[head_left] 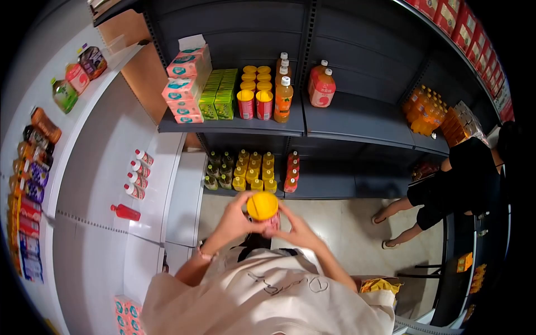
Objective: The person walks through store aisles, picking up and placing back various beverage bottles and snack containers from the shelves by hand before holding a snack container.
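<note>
Between my hands, in front of my chest, is a canister (262, 206) with a yellow lid and a pinkish-red body. My left hand (235, 216) wraps round its left side. On the opposite side, the fingers of my right hand (295, 228) close on the canister too. Its lid faces up towards me, and my fingers hide part of the body. Matching yellow-lidded canisters (246, 107) stand in two rows on the upper dark shelf ahead, between green boxes (225, 103) and orange drink bottles (283, 101).
Pink tissue packs (184, 89) are stacked at the shelf's left end. Yellow bottles (254, 167) fill part of the lower shelf. White shelving (92, 167) runs along my left. A person in black (469, 173) stands at the right. A carton with yellow packets (379, 286) is near my right side.
</note>
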A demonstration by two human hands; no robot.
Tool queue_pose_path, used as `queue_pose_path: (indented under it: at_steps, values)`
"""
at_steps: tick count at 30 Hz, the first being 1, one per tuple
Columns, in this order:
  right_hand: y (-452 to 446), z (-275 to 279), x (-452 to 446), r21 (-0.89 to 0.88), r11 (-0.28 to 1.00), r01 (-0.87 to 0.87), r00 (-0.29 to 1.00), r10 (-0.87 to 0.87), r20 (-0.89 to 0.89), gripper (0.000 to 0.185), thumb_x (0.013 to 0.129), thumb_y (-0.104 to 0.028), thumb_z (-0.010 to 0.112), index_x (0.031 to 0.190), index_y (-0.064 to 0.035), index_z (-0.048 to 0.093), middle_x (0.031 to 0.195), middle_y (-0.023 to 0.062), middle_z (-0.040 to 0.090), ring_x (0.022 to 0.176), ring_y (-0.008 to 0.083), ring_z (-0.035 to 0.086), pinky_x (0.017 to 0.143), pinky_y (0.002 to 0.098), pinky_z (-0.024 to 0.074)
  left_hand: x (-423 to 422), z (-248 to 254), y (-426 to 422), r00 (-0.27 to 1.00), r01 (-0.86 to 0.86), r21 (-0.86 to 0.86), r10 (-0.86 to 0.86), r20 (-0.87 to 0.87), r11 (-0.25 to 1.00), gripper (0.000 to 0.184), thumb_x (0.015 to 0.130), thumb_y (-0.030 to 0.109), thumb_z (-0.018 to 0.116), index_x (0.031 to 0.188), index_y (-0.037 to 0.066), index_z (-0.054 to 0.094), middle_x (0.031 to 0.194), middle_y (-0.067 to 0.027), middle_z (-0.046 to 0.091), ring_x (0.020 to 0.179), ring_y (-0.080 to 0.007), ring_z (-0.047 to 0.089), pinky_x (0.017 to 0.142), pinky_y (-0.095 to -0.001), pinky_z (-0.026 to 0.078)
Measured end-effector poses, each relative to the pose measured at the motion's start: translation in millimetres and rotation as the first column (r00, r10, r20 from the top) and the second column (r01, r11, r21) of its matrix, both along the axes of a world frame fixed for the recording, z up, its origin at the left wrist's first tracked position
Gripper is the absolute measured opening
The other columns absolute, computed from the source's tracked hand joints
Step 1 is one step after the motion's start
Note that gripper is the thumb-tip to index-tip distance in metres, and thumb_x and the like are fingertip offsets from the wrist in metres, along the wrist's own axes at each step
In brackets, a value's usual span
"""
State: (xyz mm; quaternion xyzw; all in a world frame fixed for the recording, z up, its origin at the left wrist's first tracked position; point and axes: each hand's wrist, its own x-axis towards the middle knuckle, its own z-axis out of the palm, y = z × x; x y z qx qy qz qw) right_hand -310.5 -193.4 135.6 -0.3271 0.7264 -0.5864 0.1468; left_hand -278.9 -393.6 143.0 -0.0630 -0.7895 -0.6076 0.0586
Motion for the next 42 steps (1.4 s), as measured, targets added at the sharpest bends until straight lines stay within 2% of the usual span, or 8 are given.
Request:
queue_pose_path:
  at_steps: [2, 7, 9, 15, 20, 23, 33, 42]
  values:
    - [-17.3, 27.4, -66.2, 0.052, 0.998, 0.041, 0.989, -0.033, -0.143, 0.06, 0.084, -0.022, 0.064, 0.133, 0.0027, 0.039, 0.126, 0.0189, 0.05, 0.117, 0.0253, 0.048, 0.1, 0.0334, 0.0346, -64.4, 22.9, -25.5, 0.979, -0.077, -0.255, 0.024, -0.203, 0.964, 0.066, 0.054, 0.022, 0.085, 0.11, 0.003, 0.055, 0.105, -0.011, 0.059, 0.096, -0.0214, 0.059, 0.084, -0.0315, 0.047]
    - [-79.6, 99.7, -235.6, -0.128, 0.99, 0.063, 0.998, -0.061, 0.022, 0.042, 0.093, -0.019, 0.047, 0.129, 0.0029, 0.043, 0.122, 0.0152, 0.054, 0.112, 0.0227, 0.051, 0.096, 0.0313, 0.0373, -231.8, 96.0, -78.0, 0.853, -0.252, -0.309, 0.06, -0.518, 0.917, 0.066, 0.055, 0.023, 0.083, 0.11, 0.003, 0.053, 0.102, -0.0118, 0.059, 0.097, -0.0248, 0.058, 0.084, -0.0329, 0.046]
    - [-107.4, 104.9, -324.7, -0.224, 0.974, 0.032, 0.968, -0.085, -0.234, 0.043, 0.095, -0.024, 0.041, 0.127, 0.005, 0.045, 0.119, 0.0148, 0.055, 0.109, 0.0195, 0.052, 0.095, 0.0309, 0.0383, -309.3, 115.3, -99.7, 0.872, -0.152, -0.237, 0.017, -0.489, 0.96, 0.061, 0.061, 0.019, 0.081, 0.112, 0.0, 0.054, 0.105, -0.0115, 0.061, 0.098, -0.0189, 0.059, 0.088, -0.0314, 0.045]
    - [-173.4, 143.0, -471.8, -0.206, 0.953, 0.222, 0.969, -0.192, 0.153, 0.058, 0.092, -0.043, 0.034, 0.127, 0.0028, 0.04, 0.12, 0.013, 0.046, 0.11, 0.0196, 0.047, 0.096, 0.0285, 0.0391, -490.4, 126.6, -145.9, 0.854, -0.318, -0.393, 0.081, -0.513, 0.863, 0.065, 0.06, 0.026, 0.079, 0.113, -0.002, 0.055, 0.106, -0.0157, 0.062, 0.099, -0.0233, 0.061, 0.087, -0.032, 0.046]
    - [-205.5, 148.0, -542.8, -0.234, 0.859, 0.455, 0.804, -0.284, 0.521, 0.048, 0.093, -0.042, 0.037, 0.112, 0.0012, 0.046, 0.102, 0.01, 0.046, 0.087, 0.0163, 0.048, 0.083, 0.0288, 0.0437, -593.2, 94.8, -160.2, 0.916, -0.168, -0.327, 0.025, -0.401, 0.93, 0.064, 0.063, 0.025, 0.079, 0.115, -0.003, 0.053, 0.105, -0.0133, 0.064, 0.096, -0.0209, 0.062, 0.085, -0.0295, 0.047]
    - [-211.2, 134.2, -579.0, -0.156, 0.89, 0.428, 0.747, -0.251, 0.616, 0.055, 0.093, -0.04, 0.041, 0.129, 0.001, 0.035, 0.124, 0.0141, 0.043, 0.108, 0.0221, 0.048, 0.094, 0.0314, 0.0397, -622.7, 77.1, -162.0, 0.972, -0.13, -0.318, 0.058, -0.227, 0.939, 0.063, 0.064, 0.024, 0.079, 0.115, -0.003, 0.053, 0.103, -0.0125, 0.065, 0.094, -0.0189, 0.062, 0.082, -0.0276, 0.048]
    - [-216.8, 113.0, -603.6, -0.172, 0.929, 0.327, 0.787, -0.167, 0.594, 0.05, 0.093, -0.038, 0.044, 0.125, -0.0012, 0.041, 0.11, 0.0104, 0.048, 0.094, 0.0196, 0.049, 0.086, 0.0328, 0.0431, -647.5, 59.2, -166.5, 0.982, -0.17, -0.346, 0.129, -0.137, 0.923, 0.07, 0.059, 0.035, 0.081, 0.111, -0.004, 0.056, 0.104, -0.016, 0.064, 0.094, -0.0219, 0.063, 0.082, -0.0291, 0.048]
    - [-186.6, 129.5, -605.1, -0.272, 0.911, 0.309, 0.696, -0.022, 0.718, 0.055, 0.088, -0.03, 0.052, 0.124, 0.0082, 0.037, 0.103, 0.0155, 0.047, 0.093, 0.0224, 0.048, 0.09, 0.034, 0.0423, -633.2, 57.2, -138.5, 0.936, -0.34, -0.326, 0.282, -0.213, 0.882, 0.092, 0.058, 0.035, 0.082, 0.125, -0.004, 0.033, 0.11, -0.0261, 0.057, 0.105, -0.0346, 0.057, 0.089, -0.0355, 0.046]
